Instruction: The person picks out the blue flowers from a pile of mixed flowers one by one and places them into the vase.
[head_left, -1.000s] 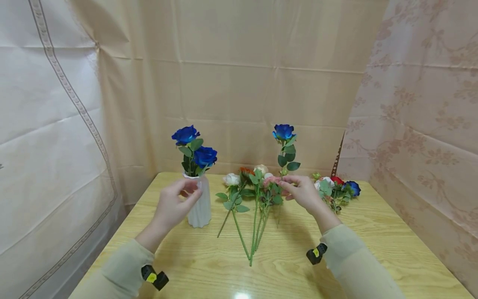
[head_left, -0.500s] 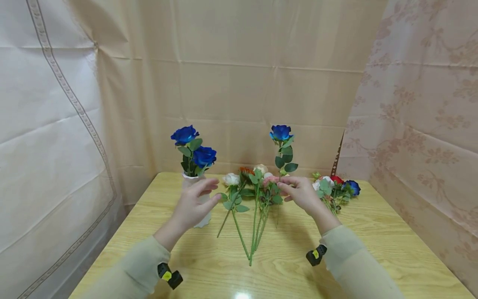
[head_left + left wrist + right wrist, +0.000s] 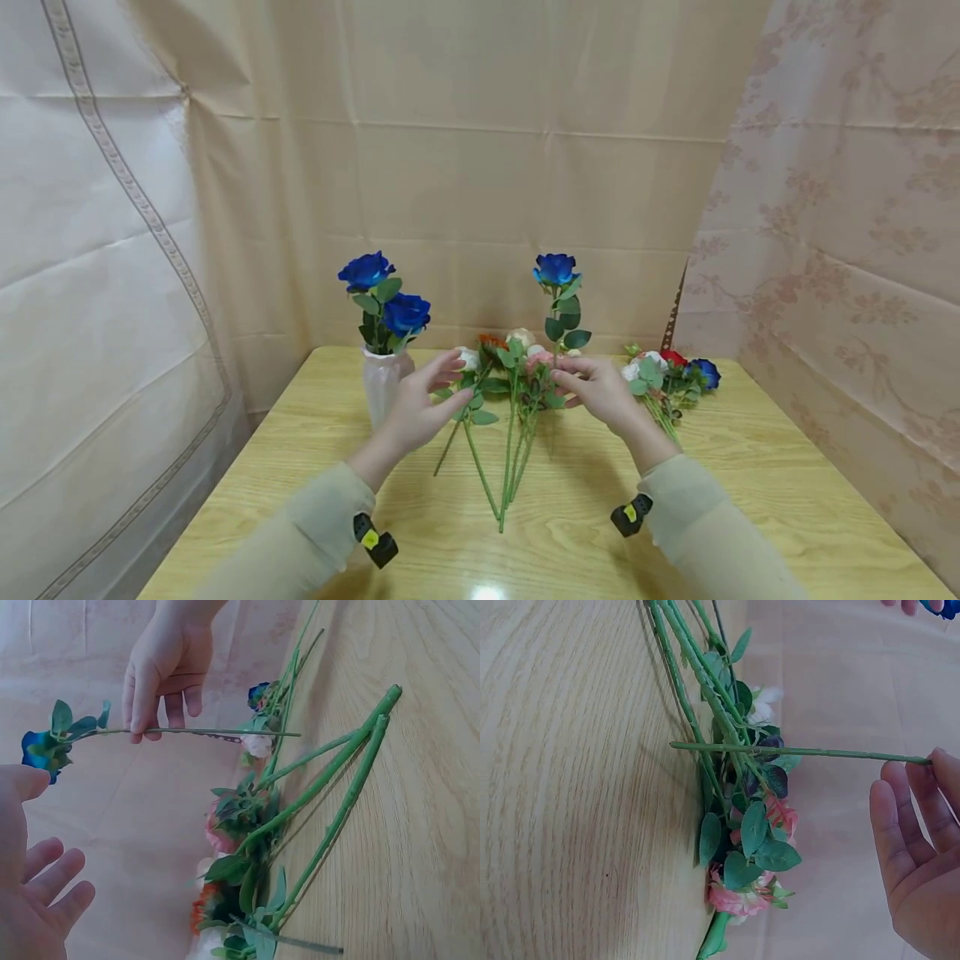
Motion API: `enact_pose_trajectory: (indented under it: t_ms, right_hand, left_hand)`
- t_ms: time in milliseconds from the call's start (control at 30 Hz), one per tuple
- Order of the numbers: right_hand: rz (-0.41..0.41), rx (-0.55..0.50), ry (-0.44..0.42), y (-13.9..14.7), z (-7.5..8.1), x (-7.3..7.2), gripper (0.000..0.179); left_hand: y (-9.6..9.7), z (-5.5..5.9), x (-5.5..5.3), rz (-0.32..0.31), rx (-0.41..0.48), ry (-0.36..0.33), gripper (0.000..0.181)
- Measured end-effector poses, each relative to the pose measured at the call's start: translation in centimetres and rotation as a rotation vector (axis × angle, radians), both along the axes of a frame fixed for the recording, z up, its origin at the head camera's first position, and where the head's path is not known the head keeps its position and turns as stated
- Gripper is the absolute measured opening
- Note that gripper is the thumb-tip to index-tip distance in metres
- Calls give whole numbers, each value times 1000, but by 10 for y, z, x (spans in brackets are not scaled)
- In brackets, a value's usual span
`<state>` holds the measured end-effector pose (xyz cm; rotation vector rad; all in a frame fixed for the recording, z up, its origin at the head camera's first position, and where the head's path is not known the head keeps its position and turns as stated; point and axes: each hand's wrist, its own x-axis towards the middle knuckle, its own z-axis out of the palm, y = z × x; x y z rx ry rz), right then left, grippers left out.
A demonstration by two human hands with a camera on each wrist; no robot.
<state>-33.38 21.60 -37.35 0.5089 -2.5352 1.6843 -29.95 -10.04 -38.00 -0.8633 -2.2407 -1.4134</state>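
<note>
My right hand (image 3: 596,390) pinches the stem of a blue rose (image 3: 556,270) between thumb and forefinger, holding it upright. In the right wrist view its bare green stem (image 3: 810,752) runs out past my fingertips, above the table. My left hand (image 3: 422,400) holds nothing; its fingers are spread and relaxed between the vase and the flowers lying in the middle. A white ribbed vase (image 3: 381,385) stands behind my left wrist, with two blue roses (image 3: 407,315) in it. The left hand partly hides the vase's lower part.
Several artificial flowers, with a pink bloom (image 3: 538,360) and an orange bloom (image 3: 492,342), lie mid-table, stems toward me. A second bunch with a red flower (image 3: 674,358) lies at the right. Beige curtains (image 3: 450,167) hang behind the wooden table (image 3: 570,533).
My left hand has moved right, away from the vase toward the middle, its fingers spreading. The right hand with the blue rose has shifted slightly left.
</note>
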Motion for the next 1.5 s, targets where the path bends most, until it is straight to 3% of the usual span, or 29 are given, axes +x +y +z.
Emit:
enact_pose_trajectory:
  t_ms: [200, 400, 867, 1267, 1500]
  right_hand:
    - [0, -4, -18, -2, -2, 3, 36]
    - [16, -27, -28, -3, -5, 3, 39]
    - [40, -55, -19, -9, -6, 5, 40]
    - [56, -47, -2, -14, -5, 6, 36]
    - [71, -31, 38, -19, -5, 6, 35]
  left_hand:
    - [9, 0, -8, 14, 20, -93, 56]
    - [18, 4, -16, 38, 28, -142, 48]
    - [39, 14, -32, 43, 62, -183, 44]
    - [51, 19, -35, 43, 58, -188, 30]
    - [57, 17, -39, 44, 75, -234, 26]
